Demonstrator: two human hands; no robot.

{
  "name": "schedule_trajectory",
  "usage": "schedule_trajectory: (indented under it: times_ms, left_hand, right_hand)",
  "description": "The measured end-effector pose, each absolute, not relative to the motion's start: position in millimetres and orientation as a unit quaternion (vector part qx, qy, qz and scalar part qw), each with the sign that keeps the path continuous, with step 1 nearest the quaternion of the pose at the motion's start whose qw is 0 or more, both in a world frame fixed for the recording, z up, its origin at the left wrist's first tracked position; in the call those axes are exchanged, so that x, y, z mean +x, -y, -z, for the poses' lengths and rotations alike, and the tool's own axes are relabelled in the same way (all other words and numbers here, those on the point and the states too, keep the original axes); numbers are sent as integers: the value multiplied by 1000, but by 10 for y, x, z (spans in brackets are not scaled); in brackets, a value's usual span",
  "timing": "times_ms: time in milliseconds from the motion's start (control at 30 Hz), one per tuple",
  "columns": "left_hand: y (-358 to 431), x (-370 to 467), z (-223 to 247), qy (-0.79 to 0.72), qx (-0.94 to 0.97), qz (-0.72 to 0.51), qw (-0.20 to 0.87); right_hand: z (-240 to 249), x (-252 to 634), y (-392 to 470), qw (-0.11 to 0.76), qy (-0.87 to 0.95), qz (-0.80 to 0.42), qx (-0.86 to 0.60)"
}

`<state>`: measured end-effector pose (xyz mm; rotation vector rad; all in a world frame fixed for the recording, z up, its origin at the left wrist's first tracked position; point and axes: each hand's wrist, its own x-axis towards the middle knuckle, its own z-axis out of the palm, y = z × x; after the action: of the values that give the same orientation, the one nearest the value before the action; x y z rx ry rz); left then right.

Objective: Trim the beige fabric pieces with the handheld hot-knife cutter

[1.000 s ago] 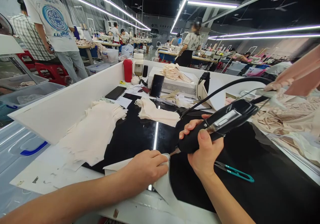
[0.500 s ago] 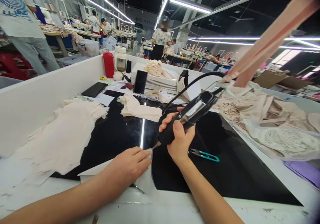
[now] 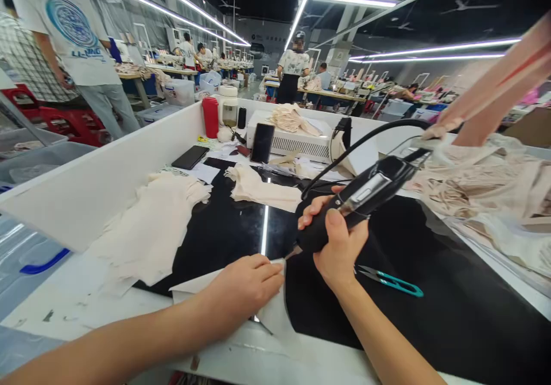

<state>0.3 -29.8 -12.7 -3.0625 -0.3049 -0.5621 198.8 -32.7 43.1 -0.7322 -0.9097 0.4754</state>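
My right hand [image 3: 340, 238] is wrapped round a black corded power tool [image 3: 365, 193], its thumb on top of the grip. The tool's thin, narrow tip points down and left, close to the edge of a pale fabric piece [image 3: 278, 310]. Fingers together, my left hand [image 3: 247, 287] holds that fabric near its upper corner, beside the tip; my left thumb is hidden. A slim dark pointed tool [image 3: 263, 326] shows partly from under this hand. Teal thread snips [image 3: 391, 282] lie on the black mat [image 3: 413, 247], right of my right hand.
Pale fabric pieces [image 3: 146, 230] lie stacked at the left, and a smaller pile [image 3: 264, 187] sits ahead. Behind are a phone [image 3: 262, 143], a white vented box [image 3: 301, 144] and a red bottle [image 3: 210, 117]. Beige garments [image 3: 486, 178] heap at the right. A person [image 3: 81, 46] stands beyond the low white wall.
My view has turned left, so the table and both hands appear farther right. My grips on the power tool and fabric look the same, with the tip still near the fabric edge.
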Motion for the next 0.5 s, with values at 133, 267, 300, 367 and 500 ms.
schedule_trajectory:
  times_ms: [133, 267, 300, 367, 500]
  left_hand:
    - [314, 8, 71, 93, -985, 146, 5]
    - [319, 39, 98, 85, -983, 160, 9]
    - [318, 49, 114, 83, -982, 167, 10]
    - [316, 64, 142, 80, -980, 180, 14]
    - [321, 72, 168, 78, -978, 190, 24]
  right_hand:
    - [-429, 2015, 331, 809, 421, -224, -343]
    - [-446, 2022, 343, 811, 414, -229, -345]
    - [-450, 2024, 343, 810, 415, -227, -347]
    - [-457, 2029, 341, 808, 419, -220, -351]
    - [-463, 2039, 335, 805, 426, -218, -351]
